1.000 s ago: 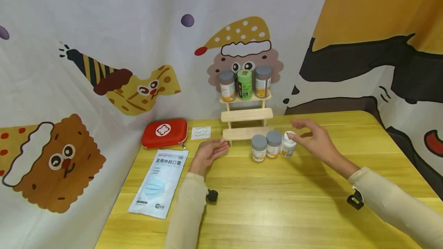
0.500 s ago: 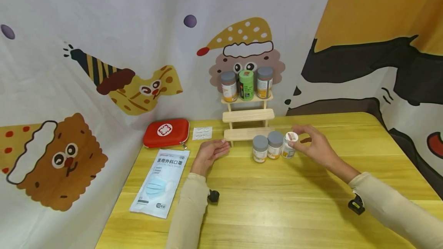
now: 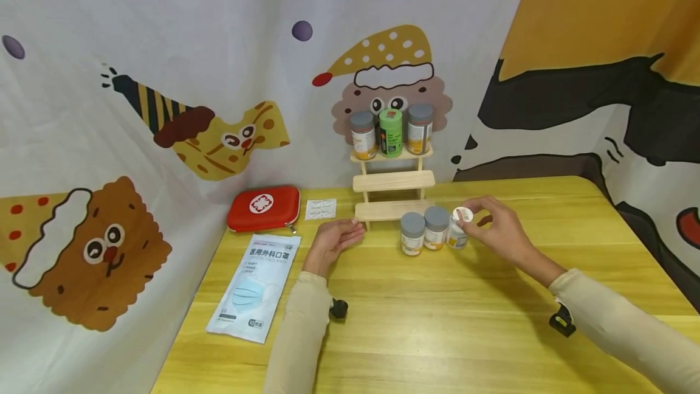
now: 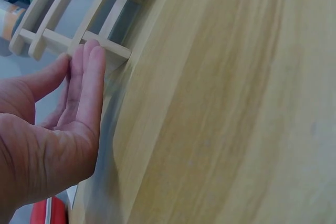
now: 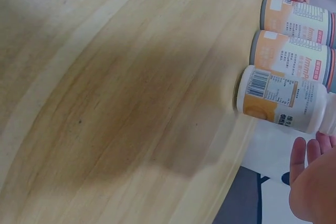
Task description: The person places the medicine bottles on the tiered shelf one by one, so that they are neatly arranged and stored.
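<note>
My right hand (image 3: 500, 233) pinches the white cap of a small white pill bottle (image 3: 457, 238) between thumb and fingers. The bottle stands on the table, its label and barcode facing the right wrist view. Left of it, close together, are two grey-lidded supplement bottles (image 3: 435, 233) (image 3: 412, 239). My left hand (image 3: 332, 245) lies palm inward with straight fingers, its tips touching the left end of the lowest step of a wooden tiered rack (image 3: 392, 182). In the left wrist view, the rack's end (image 4: 107, 45) is right at the fingertips.
On the rack's top step stand a green canister (image 3: 391, 134) and two grey-lidded bottles (image 3: 363, 138) (image 3: 420, 132). A red first-aid case (image 3: 262, 208), a small white packet (image 3: 321, 209) and a face mask pack (image 3: 254, 287) lie at left. A printed curtain (image 3: 219, 29) hangs behind the table.
My right hand has come down from above the white pill bottle and now holds its cap; the bottle has shifted very slightly right. My left hand stays at the rack.
</note>
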Action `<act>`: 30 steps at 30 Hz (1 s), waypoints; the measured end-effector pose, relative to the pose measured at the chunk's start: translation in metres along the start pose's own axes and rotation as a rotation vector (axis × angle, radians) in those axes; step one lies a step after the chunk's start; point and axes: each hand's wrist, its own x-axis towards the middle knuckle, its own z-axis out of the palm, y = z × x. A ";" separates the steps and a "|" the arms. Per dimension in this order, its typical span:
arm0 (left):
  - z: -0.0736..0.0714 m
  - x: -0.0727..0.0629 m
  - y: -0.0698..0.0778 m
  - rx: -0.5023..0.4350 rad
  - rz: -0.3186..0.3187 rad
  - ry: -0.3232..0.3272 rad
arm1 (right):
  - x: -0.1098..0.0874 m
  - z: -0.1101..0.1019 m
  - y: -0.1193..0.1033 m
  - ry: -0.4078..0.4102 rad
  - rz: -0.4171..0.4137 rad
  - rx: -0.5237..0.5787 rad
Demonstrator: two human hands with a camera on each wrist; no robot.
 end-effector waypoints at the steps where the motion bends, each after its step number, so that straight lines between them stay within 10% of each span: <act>1: 0.000 0.000 0.000 0.000 0.000 0.002 | 0.000 0.000 0.000 0.002 0.000 -0.001; 30: 0.000 0.000 0.001 0.005 -0.020 0.004 | 0.053 -0.029 -0.045 0.195 -0.101 -0.084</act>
